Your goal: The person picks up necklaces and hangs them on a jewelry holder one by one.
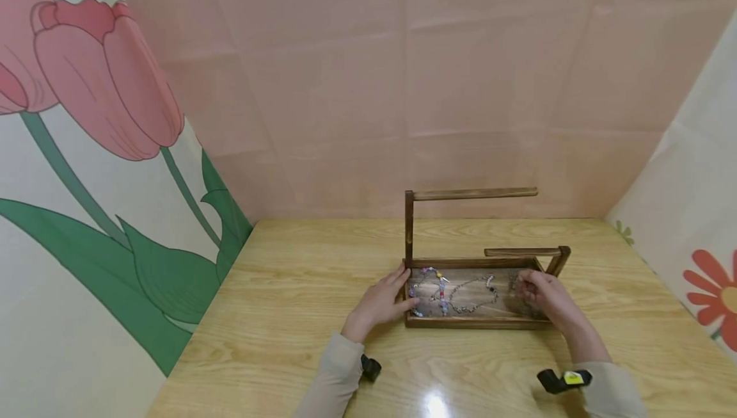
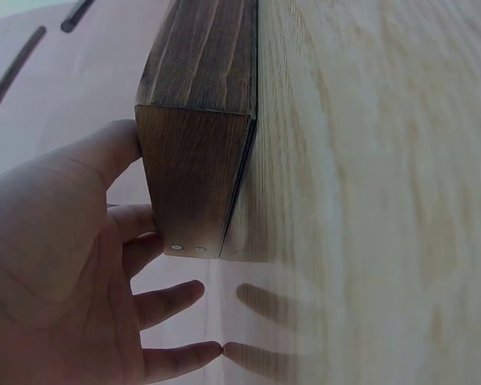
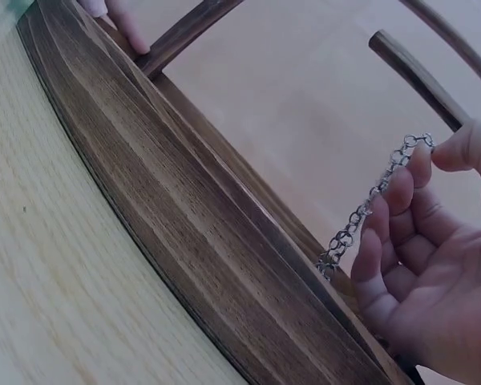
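A low dark-wood tray (image 1: 478, 323) with upright posts and bars stands on the table. My left hand (image 1: 377, 303) rests on its left end, thumb over the rim and fingertips near the back corner. In the left wrist view the fingers (image 2: 167, 305) are spread loosely by the end wall. My right hand (image 1: 549, 299) is over the tray's right part, pinching a silver link chain (image 3: 357, 216) between thumb and index finger. The chain hangs down behind the front wall, its lower end hidden. Colourful beaded jewellery (image 1: 442, 290) lies at the tray's left, beside another silver chain (image 1: 473, 310).
A tall post with a long bar (image 1: 475, 194) rises from the tray's left end. A lower bar (image 1: 521, 252) joins a short post at the right. Behind the wooden table (image 1: 299, 264) hangs a pink backdrop (image 1: 345, 117); flowered panels flank it.
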Demonstrator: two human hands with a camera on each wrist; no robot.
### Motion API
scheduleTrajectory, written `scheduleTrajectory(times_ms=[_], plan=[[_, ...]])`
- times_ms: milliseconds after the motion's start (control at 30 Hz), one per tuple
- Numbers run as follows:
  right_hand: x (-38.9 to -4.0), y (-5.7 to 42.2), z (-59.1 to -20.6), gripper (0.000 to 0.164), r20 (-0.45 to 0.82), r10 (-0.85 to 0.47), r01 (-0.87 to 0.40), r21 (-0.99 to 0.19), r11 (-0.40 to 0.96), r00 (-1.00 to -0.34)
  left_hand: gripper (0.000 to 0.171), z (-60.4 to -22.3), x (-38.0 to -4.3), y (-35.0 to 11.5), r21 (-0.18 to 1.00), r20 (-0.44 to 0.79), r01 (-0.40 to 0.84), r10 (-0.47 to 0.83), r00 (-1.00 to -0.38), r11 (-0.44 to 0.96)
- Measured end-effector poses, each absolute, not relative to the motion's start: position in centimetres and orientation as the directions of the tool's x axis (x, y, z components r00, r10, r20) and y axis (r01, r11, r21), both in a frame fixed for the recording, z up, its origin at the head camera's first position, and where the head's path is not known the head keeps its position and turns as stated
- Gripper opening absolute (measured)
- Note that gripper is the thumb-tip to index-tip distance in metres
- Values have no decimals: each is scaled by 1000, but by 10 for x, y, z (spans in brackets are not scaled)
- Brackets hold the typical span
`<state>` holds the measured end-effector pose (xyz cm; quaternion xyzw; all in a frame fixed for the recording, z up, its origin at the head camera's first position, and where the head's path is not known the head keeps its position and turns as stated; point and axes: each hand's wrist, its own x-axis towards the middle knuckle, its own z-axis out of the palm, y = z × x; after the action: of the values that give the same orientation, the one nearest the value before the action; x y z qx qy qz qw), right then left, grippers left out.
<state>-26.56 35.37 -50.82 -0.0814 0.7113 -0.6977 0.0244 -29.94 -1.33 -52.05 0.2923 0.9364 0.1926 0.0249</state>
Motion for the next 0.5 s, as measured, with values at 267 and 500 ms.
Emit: scheduleTrajectory(times_ms=[267,500], plan=[[-264,351,-504,29,99,-127,-100,-995,3,-987,73,-520,-298,-13,382,61,530,551,-832,757],[-265,348,-500,33,109,-206,-67,-977,-200,-973,72,-519,-298,-13,396,64,531,555,-830,749]])
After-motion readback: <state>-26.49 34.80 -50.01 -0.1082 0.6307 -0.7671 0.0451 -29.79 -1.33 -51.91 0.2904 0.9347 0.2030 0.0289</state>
